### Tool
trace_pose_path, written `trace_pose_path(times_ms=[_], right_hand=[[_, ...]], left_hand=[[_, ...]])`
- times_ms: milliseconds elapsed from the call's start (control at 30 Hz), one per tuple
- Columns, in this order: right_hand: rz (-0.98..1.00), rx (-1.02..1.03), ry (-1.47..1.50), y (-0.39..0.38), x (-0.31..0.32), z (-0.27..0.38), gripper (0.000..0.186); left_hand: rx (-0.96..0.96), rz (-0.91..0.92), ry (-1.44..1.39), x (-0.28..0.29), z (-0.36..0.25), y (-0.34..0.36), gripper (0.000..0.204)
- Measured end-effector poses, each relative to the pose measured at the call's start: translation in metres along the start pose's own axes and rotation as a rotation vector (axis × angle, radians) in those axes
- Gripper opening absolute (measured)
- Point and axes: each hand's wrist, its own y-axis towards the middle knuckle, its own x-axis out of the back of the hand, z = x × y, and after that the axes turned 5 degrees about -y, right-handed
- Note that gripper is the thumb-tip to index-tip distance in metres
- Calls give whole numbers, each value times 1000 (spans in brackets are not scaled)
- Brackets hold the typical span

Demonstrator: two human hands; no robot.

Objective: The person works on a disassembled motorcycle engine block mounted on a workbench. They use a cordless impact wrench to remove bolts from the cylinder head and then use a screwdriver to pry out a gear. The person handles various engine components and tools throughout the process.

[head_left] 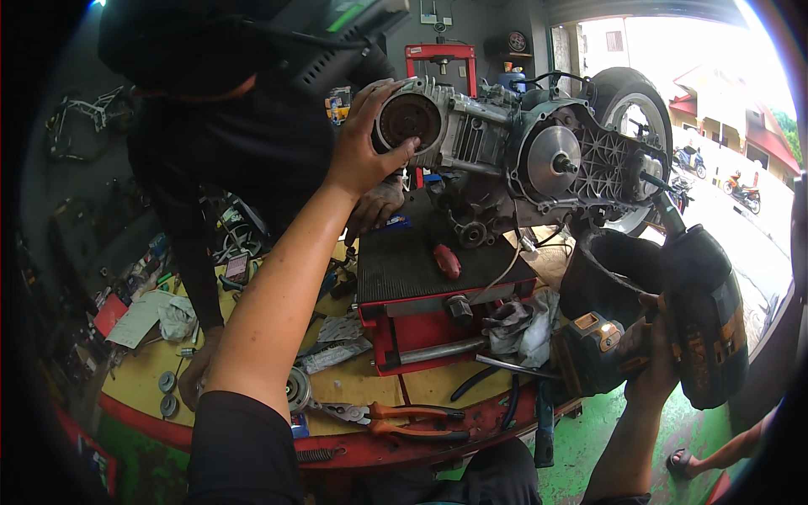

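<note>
A scooter engine (480, 139) with a rear wheel (635, 105) lies on a red stand with a black ribbed top (396, 261). My left hand (362, 143) grips the round end of its cylinder, thumb across the front rim and fingers over the top. In my right hand (652, 353) is a cordless impact wrench (703, 278), held by its handle. Its socket end reaches the rear right part of the engine case, near a shaft; whether it is seated there I cannot tell. A bare silver disc (554, 160) shows in the open case.
Across from me leans a co-worker in black (244, 143), one hand (379, 202) beneath the cylinder. Orange-handled pliers (404, 417), a red-handled tool (448, 263), rags (522, 324) and a black round container (589, 269) lie about the yellow bench (353, 387). A bystander's foot (686, 463) is at right.
</note>
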Motion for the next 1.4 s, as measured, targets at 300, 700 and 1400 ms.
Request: trace_pose_path(times_ms=[300,700,1400], right_hand=[[-86,-6,25,0,-10,4,37],[-65,247,-275,15,-34,26,37],[569,631,-1046,137,-155,36,32]], left_hand=[[142,31,-172,-5,-4,-8,78],[70,-22,-164,-10,0,-11,45],[192,110,-21,-4,31,-6,78]])
